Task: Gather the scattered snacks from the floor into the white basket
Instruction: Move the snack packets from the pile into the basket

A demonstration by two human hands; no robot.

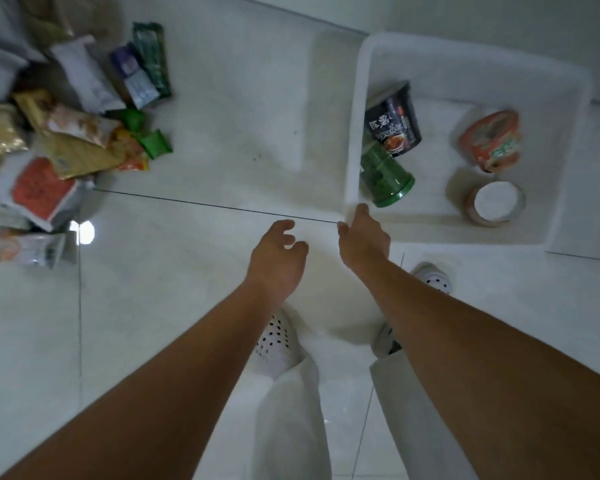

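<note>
My left hand (278, 258) hangs over the floor tiles just left of the white basket's (465, 60) near corner, fingers loosely curled and holding nothing. My right hand (362, 237) is at that same corner, relaxed and empty, with one fingertip up against the rim; I cannot tell whether it actually touches.

Inside the basket, a black instant noodle cup (394, 123) lies tipped against the left wall. A green cup (385, 178) lies on its side just nearer to me. Toward the basket's right side are a red noodle bowl (490, 140) and, nearer me, a tub with a white lid (496, 204).

The pile of snack packets (77, 133) is on the floor well to the left of the basket. My white clogs (278, 337) stand on the tiles on the near side of the basket.
</note>
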